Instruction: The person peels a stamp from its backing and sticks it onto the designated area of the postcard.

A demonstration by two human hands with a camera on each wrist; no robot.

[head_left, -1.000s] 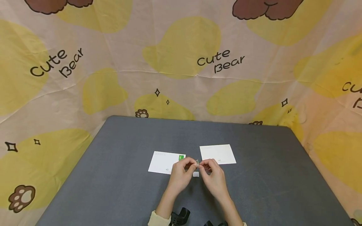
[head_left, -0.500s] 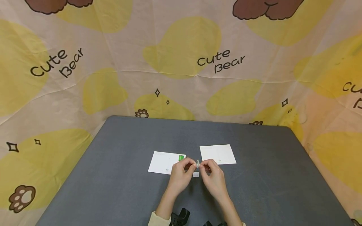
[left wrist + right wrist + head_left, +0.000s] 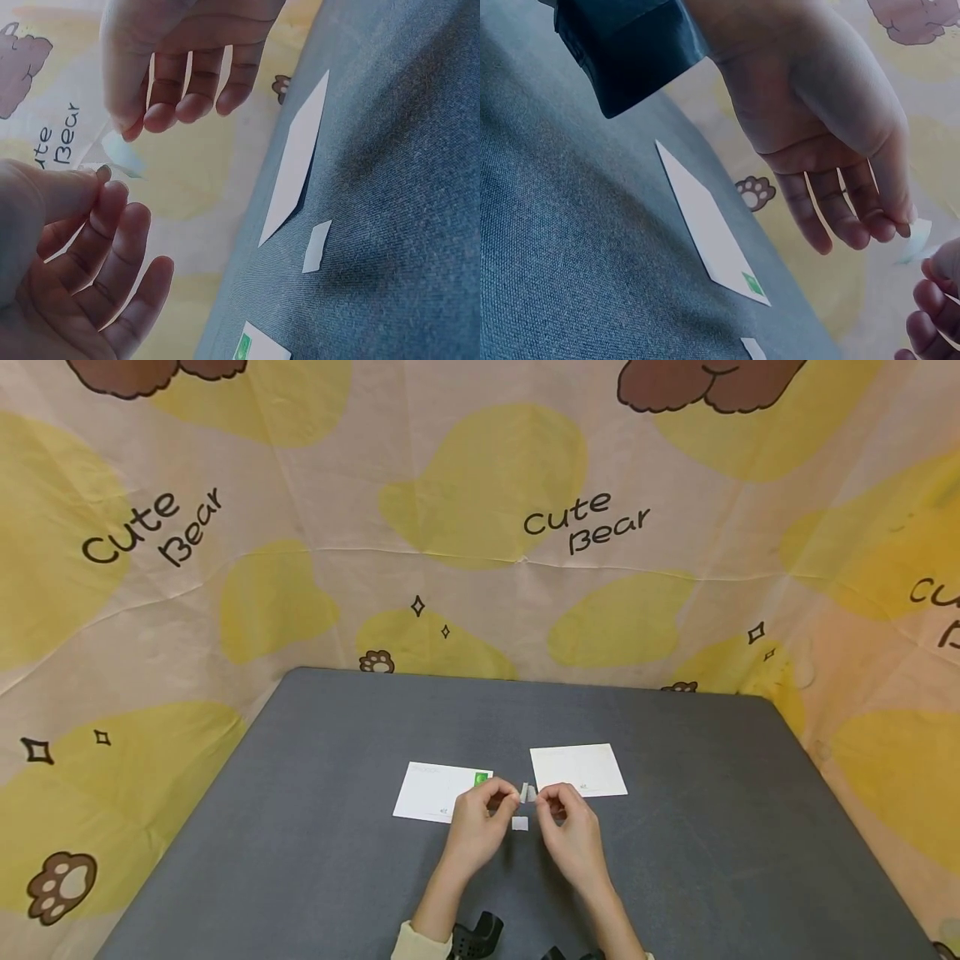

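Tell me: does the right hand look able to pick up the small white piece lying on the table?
Probably yes: the small white piece lies uncovered on the table, near the right hand, nothing visible between. But the hand's fingers pinch a pale scrap and may need to release it first.

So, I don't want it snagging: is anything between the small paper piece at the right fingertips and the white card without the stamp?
No separate thing shows between the small paper piece and the white card; only the right hand overlaps the card's near left corner in the head view. The loose slip lies outside that path.
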